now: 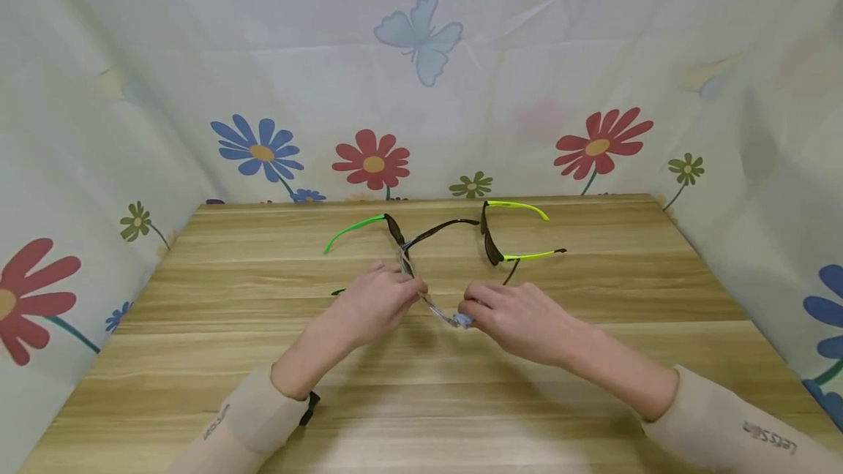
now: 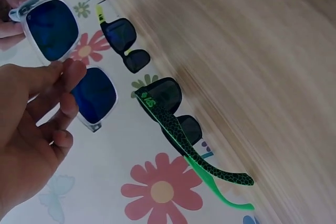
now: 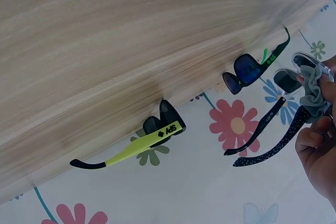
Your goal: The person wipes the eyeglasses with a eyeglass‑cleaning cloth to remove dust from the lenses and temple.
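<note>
Both hands hold a pair of clear-framed sunglasses (image 1: 437,311) with dark blue lenses and black temples over the table. My left hand (image 1: 378,298) pinches the frame at the bridge, between the two lenses (image 2: 52,30), with thumb and fingertips. My right hand (image 1: 527,317) grips a crumpled grey-blue cloth (image 3: 313,95) wrapped about the frame's hinge end and the start of one temple. The speckled temple (image 3: 273,142) sticks out past the cloth. Most of the cloth is hidden by the right fingers in the head view.
Green-and-black sunglasses (image 1: 356,225) stand on the wooden table (image 1: 421,401) beyond the left hand. Yellow-and-black sunglasses (image 1: 490,243) stand at the back, right of centre. A white curtain (image 1: 316,79) printed with flowers and a butterfly surrounds the table's back and sides.
</note>
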`<action>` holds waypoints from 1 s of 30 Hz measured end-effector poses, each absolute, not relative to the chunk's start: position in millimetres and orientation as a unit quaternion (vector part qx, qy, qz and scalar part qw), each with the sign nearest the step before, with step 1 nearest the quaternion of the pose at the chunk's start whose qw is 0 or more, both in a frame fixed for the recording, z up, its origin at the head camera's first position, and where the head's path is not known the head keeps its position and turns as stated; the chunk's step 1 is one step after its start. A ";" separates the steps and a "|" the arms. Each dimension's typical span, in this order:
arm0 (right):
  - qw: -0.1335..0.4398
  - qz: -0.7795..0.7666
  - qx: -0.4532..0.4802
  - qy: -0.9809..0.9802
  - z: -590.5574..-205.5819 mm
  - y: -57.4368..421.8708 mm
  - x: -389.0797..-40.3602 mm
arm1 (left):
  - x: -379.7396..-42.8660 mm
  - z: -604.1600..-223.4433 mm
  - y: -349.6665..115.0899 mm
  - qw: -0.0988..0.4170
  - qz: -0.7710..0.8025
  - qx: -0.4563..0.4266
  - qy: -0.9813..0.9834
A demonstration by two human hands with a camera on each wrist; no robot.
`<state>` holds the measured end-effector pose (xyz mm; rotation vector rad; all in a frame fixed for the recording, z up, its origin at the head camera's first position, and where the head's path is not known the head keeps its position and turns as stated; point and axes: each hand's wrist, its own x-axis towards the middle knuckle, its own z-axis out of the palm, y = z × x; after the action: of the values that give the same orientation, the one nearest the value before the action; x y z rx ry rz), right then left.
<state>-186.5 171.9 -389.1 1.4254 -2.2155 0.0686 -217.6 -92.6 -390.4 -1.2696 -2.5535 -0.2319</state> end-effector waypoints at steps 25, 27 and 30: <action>0.210 0.084 0.522 -0.822 -390.0 169.4 -184.3 | -221.3 -398.7 -97.5 0.182 -0.157 -0.486 -0.840; 0.205 0.085 0.521 -0.824 -389.5 169.7 -184.5 | -221.5 -398.7 -97.4 0.180 -0.160 -0.487 -0.840; 0.198 0.082 0.518 -0.828 -388.4 170.6 -185.3 | -221.9 -398.8 -97.5 0.174 -0.165 -0.485 -0.841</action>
<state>-185.3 170.6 -388.4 1.4498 -2.3161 0.2283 -221.9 -97.5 -398.8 -1.3738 -2.3843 -0.4676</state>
